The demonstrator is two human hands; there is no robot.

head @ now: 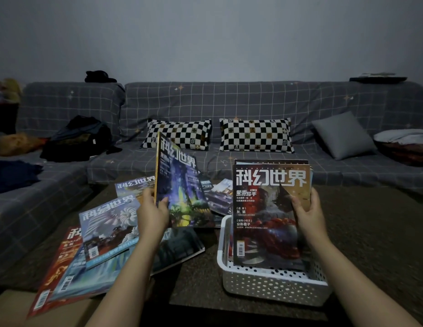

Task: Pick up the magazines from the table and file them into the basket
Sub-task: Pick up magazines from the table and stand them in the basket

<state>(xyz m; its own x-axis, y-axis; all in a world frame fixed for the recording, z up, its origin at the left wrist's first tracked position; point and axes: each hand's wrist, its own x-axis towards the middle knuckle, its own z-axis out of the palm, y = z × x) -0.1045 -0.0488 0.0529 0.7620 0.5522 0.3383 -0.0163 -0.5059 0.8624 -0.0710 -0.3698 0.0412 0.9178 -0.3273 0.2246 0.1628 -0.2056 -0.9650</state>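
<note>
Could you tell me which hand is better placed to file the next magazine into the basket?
Probably the left hand: it holds the blue-covered magazine upright, beside the white basket. The right hand is occupied holding the magazines standing inside.

Dim room under a cool, bluish cast; no lamp shows and the source cannot be placed. Illumination is flat, with soft, weak shadows. The wall [205,38] fades to darker grey toward the upper corners. The sofa [229,102] bows at the sides, a wide-angle distortion strongest at the edges. Glossy magazine covers [269,208] carry a faint sheen without harsh glare. Dark areas look grainy; fine print is soft.
</note>
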